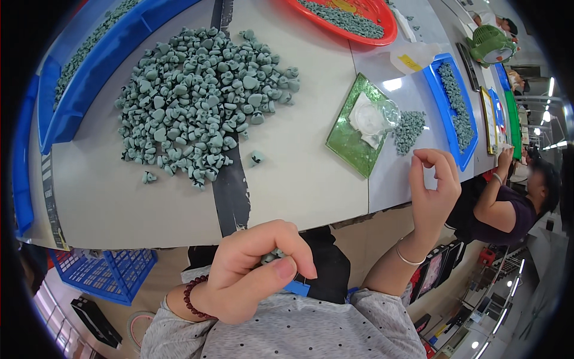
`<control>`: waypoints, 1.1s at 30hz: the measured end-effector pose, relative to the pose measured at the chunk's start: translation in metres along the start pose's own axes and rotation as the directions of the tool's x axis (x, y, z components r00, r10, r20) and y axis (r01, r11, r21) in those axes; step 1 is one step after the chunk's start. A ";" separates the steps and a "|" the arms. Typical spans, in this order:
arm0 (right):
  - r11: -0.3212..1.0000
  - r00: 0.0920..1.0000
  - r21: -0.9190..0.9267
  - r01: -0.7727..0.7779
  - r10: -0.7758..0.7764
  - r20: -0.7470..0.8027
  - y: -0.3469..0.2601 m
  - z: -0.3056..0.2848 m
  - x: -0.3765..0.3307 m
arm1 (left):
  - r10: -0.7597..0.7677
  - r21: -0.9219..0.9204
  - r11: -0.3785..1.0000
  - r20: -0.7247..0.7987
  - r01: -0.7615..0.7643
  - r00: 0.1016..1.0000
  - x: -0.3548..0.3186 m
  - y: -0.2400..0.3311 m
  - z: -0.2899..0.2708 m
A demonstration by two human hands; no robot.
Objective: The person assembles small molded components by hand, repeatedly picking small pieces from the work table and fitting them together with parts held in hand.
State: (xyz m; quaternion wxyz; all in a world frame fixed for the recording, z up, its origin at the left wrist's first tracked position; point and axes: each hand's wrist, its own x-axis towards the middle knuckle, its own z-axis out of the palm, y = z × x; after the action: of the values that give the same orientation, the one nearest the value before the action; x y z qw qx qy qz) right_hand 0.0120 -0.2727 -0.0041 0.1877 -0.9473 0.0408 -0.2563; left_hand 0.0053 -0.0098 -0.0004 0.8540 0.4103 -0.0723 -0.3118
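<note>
My left hand [254, 272] is curled in front of my body, below the table edge, with small grey-green molded pieces [273, 256] showing inside its fingers. My right hand [436, 185] is raised over the table's near edge, its thumb and index finger drawn together; whatever is between them is too small to make out. Just beyond it lies a little heap of tiny grey-green parts [409, 130]. Beside that heap, a green glittery board [345, 136] carries a white pad [365, 118] and a clear round dish. A big pile of grey-green pieces [197, 90] spreads across the table's left part.
Blue trays of parts stand at the far left [84, 105] and right [433, 81]. A red tray [385, 30] of parts sits at the back. A green fan [491, 45] is farther off. Another person [502, 209] works at the right. A blue basket [113, 272] stands below the table.
</note>
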 end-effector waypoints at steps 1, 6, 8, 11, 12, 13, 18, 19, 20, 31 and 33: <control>1.000 1.000 0.007 -0.006 0.006 0.000 -0.002 -0.001 0.000 | -0.002 0.000 1.000 -0.001 0.002 1.000 0.000 0.001 0.000; 0.999 0.999 -0.008 0.041 -0.041 0.033 0.001 0.004 0.003 | -0.012 0.032 0.999 -0.020 0.013 1.000 0.001 0.003 0.002; 0.999 0.996 -0.008 0.048 -0.048 0.076 0.000 0.001 0.003 | -0.021 0.034 0.999 -0.024 0.022 0.999 0.000 0.003 0.003; 0.998 0.991 -0.023 0.052 -0.049 0.124 -0.002 -0.003 0.002 | -0.024 0.043 0.999 -0.026 0.025 0.999 -0.001 0.002 0.002; 0.998 0.991 -0.024 0.051 -0.048 0.125 -0.003 -0.004 0.001 | -0.017 0.053 0.998 -0.025 0.018 1.000 -0.001 0.001 0.002; 0.999 0.992 0.020 0.047 -0.049 0.119 -0.004 -0.005 0.000 | -0.019 0.052 0.998 -0.025 0.020 1.000 0.000 0.000 0.001; 0.904 0.960 0.383 0.192 -0.254 0.116 -0.055 -0.016 -0.021 | 0.144 0.526 0.825 0.154 -0.205 0.978 0.007 0.005 0.001; 0.836 0.931 0.492 0.243 -0.344 0.124 -0.068 -0.010 -0.024 | 0.140 0.531 0.824 0.149 -0.199 0.979 0.007 0.006 0.001; 0.797 0.906 0.538 0.273 -0.401 0.135 -0.076 -0.004 -0.026 | 0.143 0.586 0.786 0.132 -0.194 0.981 0.007 0.006 0.002; 0.648 0.916 0.754 0.107 -0.359 0.179 -0.083 0.008 -0.034 | 0.132 0.621 0.763 0.124 -0.180 0.984 0.008 0.005 0.000; 0.609 0.932 0.792 0.051 -0.314 0.182 -0.082 0.011 -0.041 | 0.073 0.554 0.818 0.167 -0.155 0.983 0.008 0.003 -0.003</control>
State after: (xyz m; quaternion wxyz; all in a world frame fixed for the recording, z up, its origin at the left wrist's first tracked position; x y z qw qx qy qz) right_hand -0.0193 -0.1857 -0.0009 0.5529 -0.7999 -0.2008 -0.1184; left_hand 0.0142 -0.0114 -0.0009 0.7043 0.6169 -0.2445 -0.2523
